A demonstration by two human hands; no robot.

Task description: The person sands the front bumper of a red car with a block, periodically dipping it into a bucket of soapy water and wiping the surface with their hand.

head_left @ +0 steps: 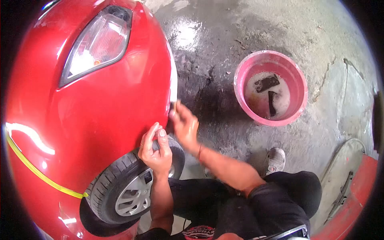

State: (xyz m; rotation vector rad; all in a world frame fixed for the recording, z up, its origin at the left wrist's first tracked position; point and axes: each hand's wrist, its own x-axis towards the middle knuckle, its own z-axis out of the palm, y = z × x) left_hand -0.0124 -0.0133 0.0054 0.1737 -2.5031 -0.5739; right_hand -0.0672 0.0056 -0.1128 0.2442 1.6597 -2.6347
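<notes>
A red car bumper (108, 100) fills the left side of the view, with a whitish strip (173, 76) along its outer edge. My right hand (186, 127) is at that edge, its fingers closed on a small dark piece with a light side (173, 106); blur hides its exact kind. Just below and to the left, my left hand (156, 151) is held up near the wheel arch. Its thumb and fingers are bent but apart, with nothing visible between them. Behind the left wrist is the front tyre (108, 188) with its silver wheel rim (130, 200).
A pink basin (302, 100) of sudsy water stands on the wet concrete floor (208, 44), with two dark pieces (267, 83) in it. Yellow tape (42, 176) crosses the car's side. A grey and red panel (340, 176) lies at right, beyond my shoe (276, 161).
</notes>
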